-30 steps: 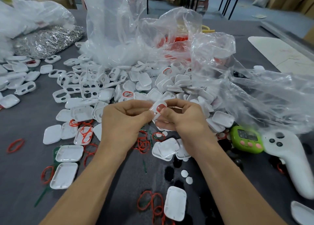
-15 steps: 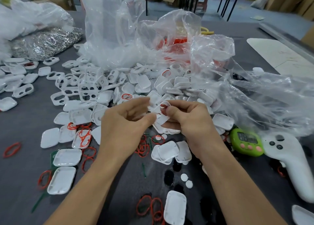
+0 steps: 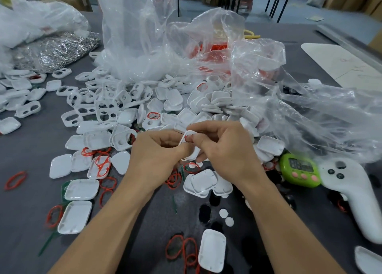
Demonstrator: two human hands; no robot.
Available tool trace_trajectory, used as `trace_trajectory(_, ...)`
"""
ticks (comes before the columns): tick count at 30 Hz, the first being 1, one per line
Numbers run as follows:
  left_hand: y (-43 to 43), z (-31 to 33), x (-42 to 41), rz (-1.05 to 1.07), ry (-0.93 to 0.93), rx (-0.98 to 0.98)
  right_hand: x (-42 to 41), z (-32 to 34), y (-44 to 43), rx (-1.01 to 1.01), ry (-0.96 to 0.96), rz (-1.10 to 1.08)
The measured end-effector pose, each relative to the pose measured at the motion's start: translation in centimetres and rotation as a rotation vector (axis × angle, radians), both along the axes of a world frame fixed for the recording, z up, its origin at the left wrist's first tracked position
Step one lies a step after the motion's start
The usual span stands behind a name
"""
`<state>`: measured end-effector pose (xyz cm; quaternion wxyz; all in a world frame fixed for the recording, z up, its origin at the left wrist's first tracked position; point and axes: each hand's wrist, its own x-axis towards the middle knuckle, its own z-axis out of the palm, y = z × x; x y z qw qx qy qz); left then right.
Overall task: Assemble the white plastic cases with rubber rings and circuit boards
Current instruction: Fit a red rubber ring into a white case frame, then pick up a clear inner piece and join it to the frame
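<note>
Both hands meet above the middle of the grey table (image 3: 24, 207). My left hand (image 3: 155, 158) and my right hand (image 3: 225, 149) together pinch one small white plastic case (image 3: 188, 136), held on edge between the fingertips, with a bit of red rubber ring showing at its inner rim. A big heap of white case halves (image 3: 128, 108) lies just behind the hands. Loose red rubber rings (image 3: 182, 251) are scattered on the table in front and to the left. Small white discs (image 3: 226, 217) lie near my right forearm.
Crumpled clear plastic bags (image 3: 144, 36) rise behind the heap and spread to the right. A green digital timer (image 3: 299, 170) and a white handheld controller (image 3: 351, 195) lie at the right. A bag of shiny metal parts (image 3: 55, 50) sits at the far left.
The case has been turned from flat to on edge between the fingertips, and both hands have shifted slightly right while working the red ring at its rim.
</note>
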<state>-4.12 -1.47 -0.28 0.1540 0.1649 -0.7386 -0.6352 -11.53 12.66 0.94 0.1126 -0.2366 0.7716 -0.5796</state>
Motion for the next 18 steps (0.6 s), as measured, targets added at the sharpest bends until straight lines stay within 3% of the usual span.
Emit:
trace_trajectory(5,0.5,-0.2,-0.5,0.130,-0.040,0.123,-1.1,2.3,2.6,0.170,0.065,-0.110)
trace_trajectory(13,0.6,-0.5,0.0,0.084,-0.038,0.223,2.0,2.5,9.9,0.689,0.138,-0.150)
trace_trajectory(16,0.5,-0.6,0.1,0.101,-0.038,0.233,3.5,1.8,11.4,0.760,0.204,-0.253)
trace_trajectory(18,0.3,-0.6,0.2,0.110,-0.042,0.255,4.4,1.4,11.7,0.687,0.240,-0.331)
